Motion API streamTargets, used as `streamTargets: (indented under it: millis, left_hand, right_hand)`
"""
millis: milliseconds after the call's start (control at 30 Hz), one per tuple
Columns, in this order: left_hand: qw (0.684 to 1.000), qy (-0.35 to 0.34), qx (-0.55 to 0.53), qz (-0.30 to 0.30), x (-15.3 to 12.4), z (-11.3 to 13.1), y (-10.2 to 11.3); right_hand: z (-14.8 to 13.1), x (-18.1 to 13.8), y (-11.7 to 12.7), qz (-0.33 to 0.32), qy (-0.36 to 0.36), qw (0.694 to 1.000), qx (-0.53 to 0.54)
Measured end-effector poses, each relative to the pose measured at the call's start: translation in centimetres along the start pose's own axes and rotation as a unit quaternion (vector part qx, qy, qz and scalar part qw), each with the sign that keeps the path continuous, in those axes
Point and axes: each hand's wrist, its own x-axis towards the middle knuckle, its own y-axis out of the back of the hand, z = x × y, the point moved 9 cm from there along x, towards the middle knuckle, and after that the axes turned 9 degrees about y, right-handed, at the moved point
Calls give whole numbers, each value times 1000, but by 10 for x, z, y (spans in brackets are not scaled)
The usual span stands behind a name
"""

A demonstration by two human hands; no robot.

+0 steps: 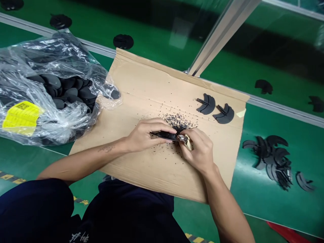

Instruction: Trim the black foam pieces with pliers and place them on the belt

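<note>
My left hand (149, 135) grips a thin black plastic part (165, 135), held nearly edge-on above the cardboard. Closed around a pair of small cutting pliers (182, 138) is my right hand (199, 148). The metal pivot and a pale yellowish handle show between its fingers. The pliers meet the right end of the black part; their jaw tips are hidden. Many tiny black plastic bits (178, 121) lie scattered beneath and beyond both hands. Two curved black pieces with stems (207, 104) rest at the upper right of the cardboard sheet (141, 81).
At left, a clear plastic bag (63, 116) with a yellow label (21, 116) holds many round black parts (71, 92). A pile of curved black pieces (273, 158) sits on the green table (303, 138) at right. Behind the cardboard stands a metal post (212, 37) beside glass panels.
</note>
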Motion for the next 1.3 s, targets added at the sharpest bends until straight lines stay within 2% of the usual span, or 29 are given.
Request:
streamTargets:
  millis: [233, 500, 767, 900, 1033, 1200, 1300]
  left_hand:
    - [1000, -6, -3, -20, -1, 1, -3]
    - [999, -23, -6, -31, -2, 3, -4]
    - [999, -9, -5, -38, -2, 1, -6]
    - [999, 1, -22, -33, -3, 0, -7]
    - [999, 3, -26, -36, -4, 1, -7]
    - [999, 9, -8, -38, -1, 2, -6]
    - [999, 9, 9, -32, 0, 3, -5]
  right_hand:
    - [-1, -2, -5, -28, 0, 999, -26]
    - [-4, -3, -2, -27, 15, 998, -56]
    - [-9, -3, 0, -32, 34, 986, -163]
    - [-10, -3, 0, -37, 38, 982, -183]
    - [-10, -4, 0, -34, 28, 987, -152]
    - [-6, -4, 0, -7, -2, 1000, -7]
    - [2, -5, 0, -4, -30, 1000, -9]
